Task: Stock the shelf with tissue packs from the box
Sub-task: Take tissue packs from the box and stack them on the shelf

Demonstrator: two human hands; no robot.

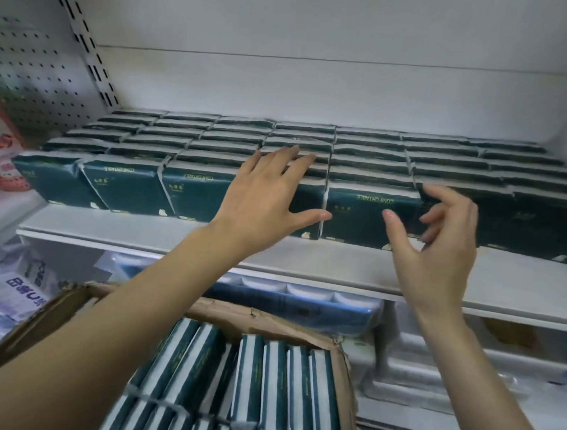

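Left hand [267, 187] and right hand [439, 233] reach seven front tissue packs [370, 219]

The left hand [267, 187] and right hand [438, 242] are bare, with slender fingers and short, plain nails that catch a pale sheen at the thumbs. The left forearm [138, 322] and right forearm [458, 355] are uncovered down to the lower edge of the view.
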